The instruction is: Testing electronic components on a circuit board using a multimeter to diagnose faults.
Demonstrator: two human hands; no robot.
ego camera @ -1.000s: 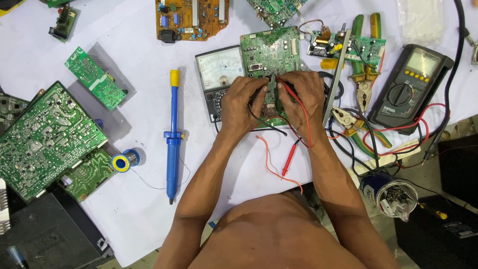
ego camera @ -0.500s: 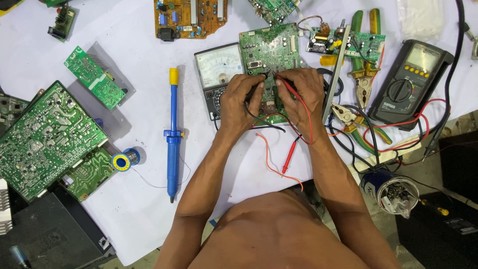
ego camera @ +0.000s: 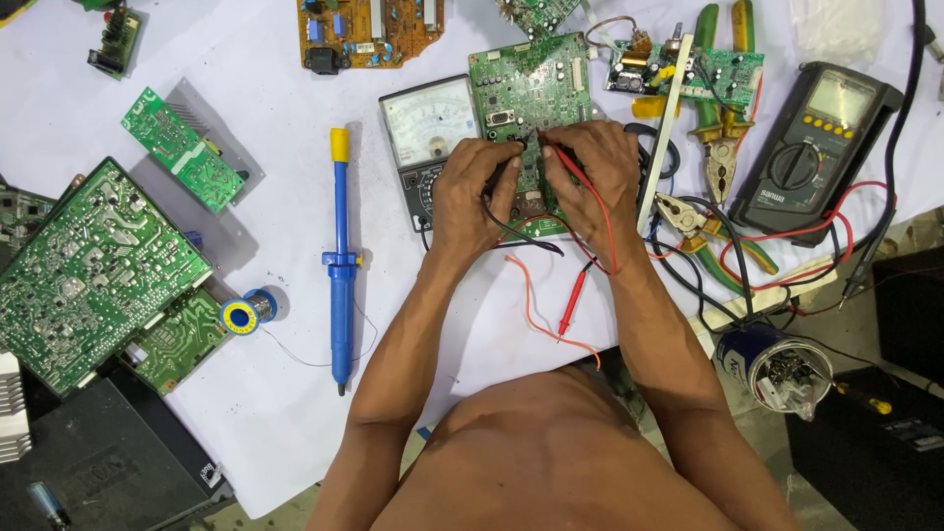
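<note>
My left hand (ego camera: 470, 192) pinches the black probe (ego camera: 499, 177) and my right hand (ego camera: 597, 177) the red probe (ego camera: 565, 157), both tips on the green circuit board (ego camera: 526, 88) beside the analog meter (ego camera: 428, 128).

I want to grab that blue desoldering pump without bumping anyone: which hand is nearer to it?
Left. The left hand lies right of the blue desoldering pump; the right hand is farther right, beyond it.

The work surface is a table covered by a white sheet (ego camera: 246, 59), evenly lit with soft shadows. The sheet's edge runs diagonally along the lower left, over a black case (ego camera: 88, 472). At the right, the sheet ends above a grey floor (ego camera: 865, 324) and a dark box (ego camera: 910, 305).
</note>
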